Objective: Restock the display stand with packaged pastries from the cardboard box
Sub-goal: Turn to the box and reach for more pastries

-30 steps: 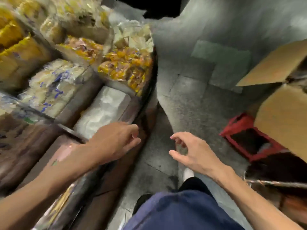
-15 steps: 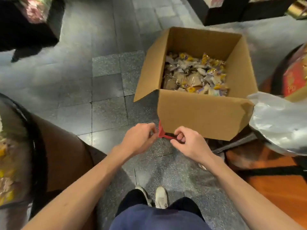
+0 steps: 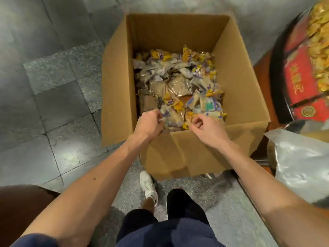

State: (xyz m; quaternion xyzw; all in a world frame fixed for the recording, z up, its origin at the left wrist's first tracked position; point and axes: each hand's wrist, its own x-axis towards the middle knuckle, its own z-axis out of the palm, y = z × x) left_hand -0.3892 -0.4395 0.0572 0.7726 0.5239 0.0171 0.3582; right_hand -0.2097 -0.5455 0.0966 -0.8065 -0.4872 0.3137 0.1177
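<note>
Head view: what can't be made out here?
All head view.
Grip: left hand and right hand curl over the packaged pastries; their own fingers hide whether either holds one.
Packet labels: too small, blurred.
Floor of the cardboard box: buried under packets.
Stand at right: cut off by the frame edge, blurred.

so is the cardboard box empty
No, the cardboard box holds a loose pile of wrapped pastries covering most of its bottom.
</note>
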